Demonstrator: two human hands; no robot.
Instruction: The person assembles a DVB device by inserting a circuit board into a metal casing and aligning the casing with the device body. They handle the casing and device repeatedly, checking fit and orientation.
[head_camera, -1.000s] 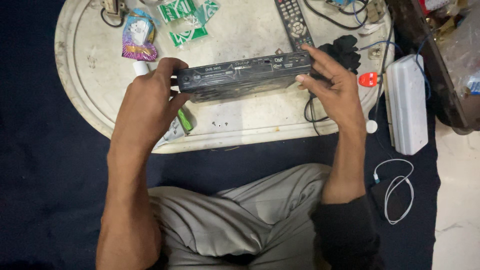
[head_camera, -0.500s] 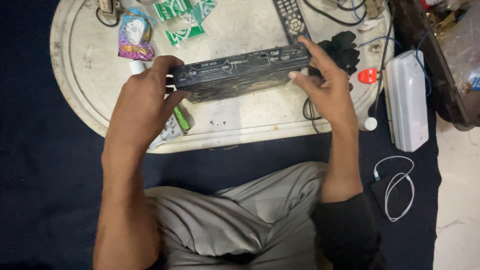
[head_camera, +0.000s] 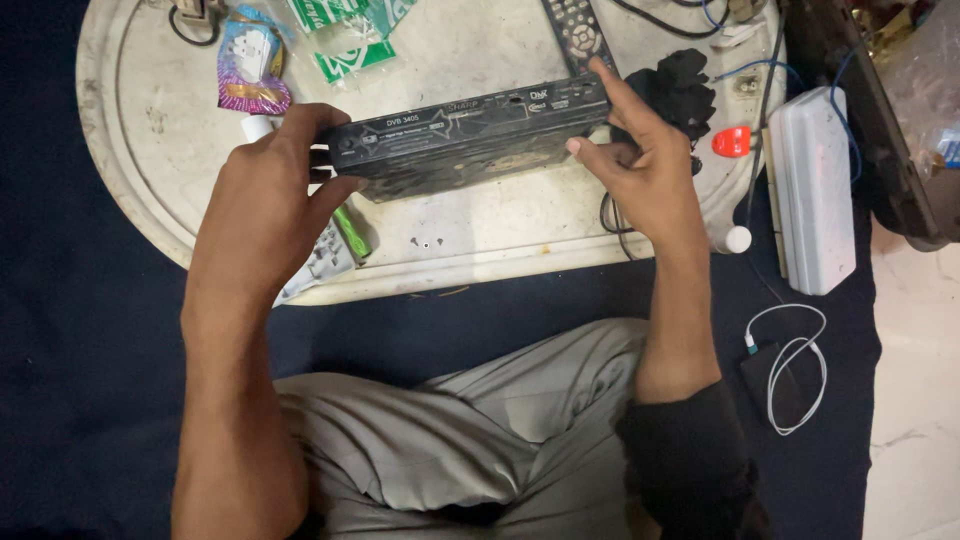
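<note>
From the head camera we look down at our two hands and a black box held between them. It is a flat, long set-top box.

Our left hand is wrapped around the left end of the box. The thumb sits at the near edge and the fingers curl over the far side, so this hand is closed tight on the box.

Our right hand is at the right end. One finger stretches up along the right end of the box, and the thumb presses on the near face. The hand is partly open, but it pinches the box end.

The box is above a round pale tray, near its middle. We cannot tell if it rests on the tray or is lifted a little. Its long side runs left to right, with the right end tipped a bit farther from us. Its front face, with the small white print, is turned up toward us.

A green pen lies on the tray just under the box's left end. A remote lies past the box, and a black cloth is beside our right hand. A white power strip sits off to the right.
</note>
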